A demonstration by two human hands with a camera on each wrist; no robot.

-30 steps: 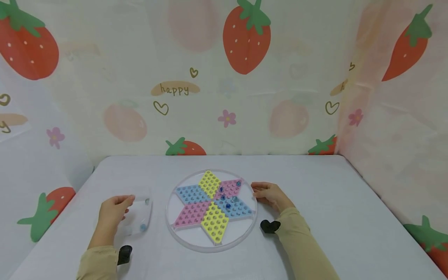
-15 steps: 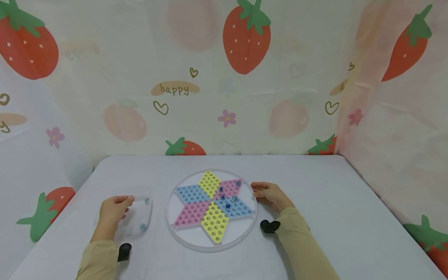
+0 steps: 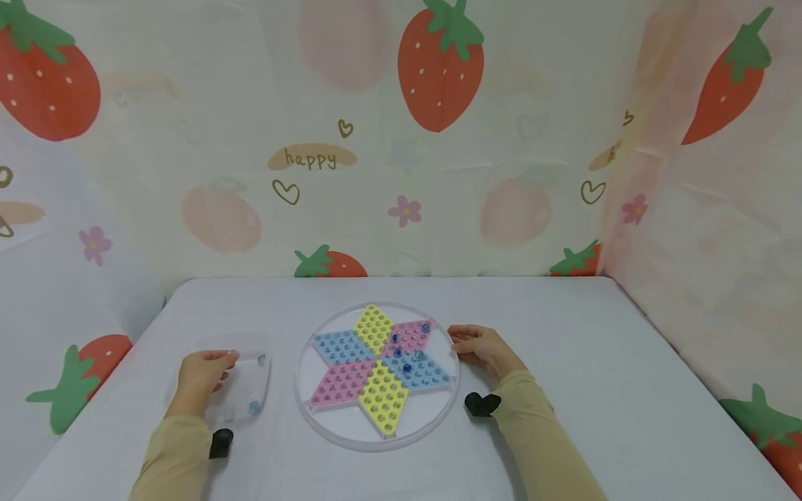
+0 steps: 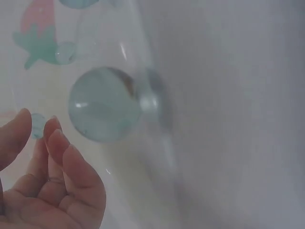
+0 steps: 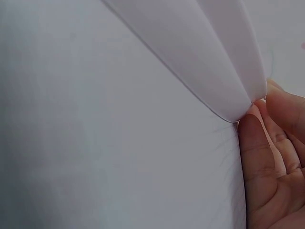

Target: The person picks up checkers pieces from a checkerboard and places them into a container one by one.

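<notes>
In the head view, my left hand (image 3: 199, 376) is over a clear plastic box (image 3: 241, 390) on the left of the table. In the left wrist view, its thumb and fingertips pinch a clear glass marble (image 4: 38, 125). A larger-looking pale marble (image 4: 102, 104) lies in the box, nearer the camera. To the right is a round Chinese checkers board (image 3: 326, 435) with a yellow, pink and blue star. Several marbles, including a dark blue one (image 3: 407, 368), sit in its right-hand points. My right hand (image 3: 485, 349) holds the board's rim (image 5: 228, 102) between thumb and fingers.
A white cloth covers the table (image 3: 551, 313). Behind it and at both sides hang sheets (image 3: 250, 125) printed with strawberries. A black wrist camera (image 3: 482, 404) sits beside the right sleeve, and another (image 3: 221, 443) beside the left.
My left wrist and forearm have risen slightly in the head view, while the fingertips stay over the box. The right hand and the marbles on the board keep their places.
</notes>
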